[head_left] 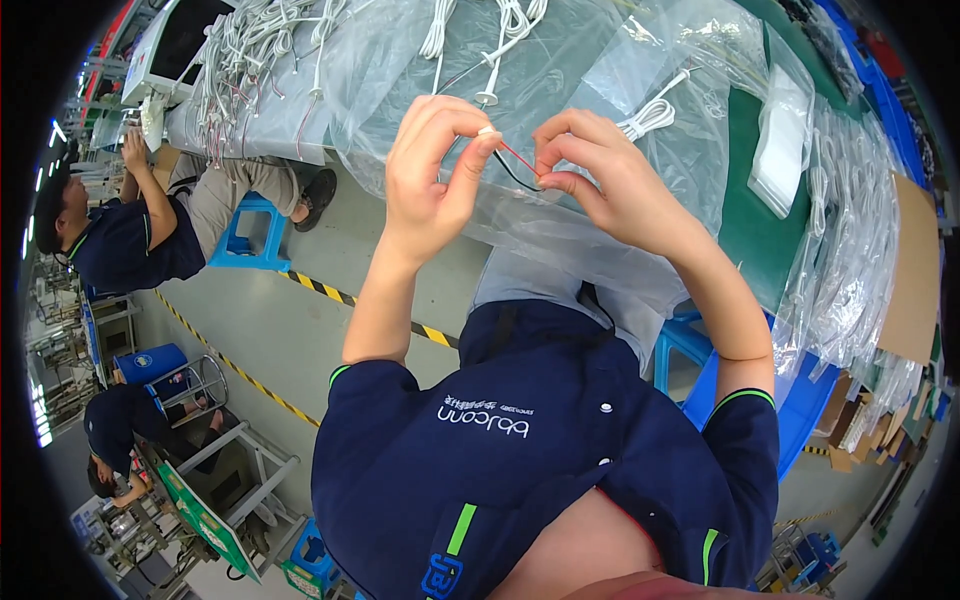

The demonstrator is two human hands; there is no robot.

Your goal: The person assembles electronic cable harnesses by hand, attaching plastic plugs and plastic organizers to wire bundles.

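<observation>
Broadly, a green-topped table (742, 135) under clear plastic sheeting fills the far side; nearer lies the worker's navy shirt (560, 395). Left hand (437, 172) and right hand (612, 182) each pinch thumb to forefinger. White lettering (484, 420) and, nearer left, a blue emblem (443, 577) mark the shirt. Black wire (514, 177) and red wire (519, 159) reach the right fingertips, over the table's near edge; the left fingertips hold a small white piece (489, 132).
</observation>
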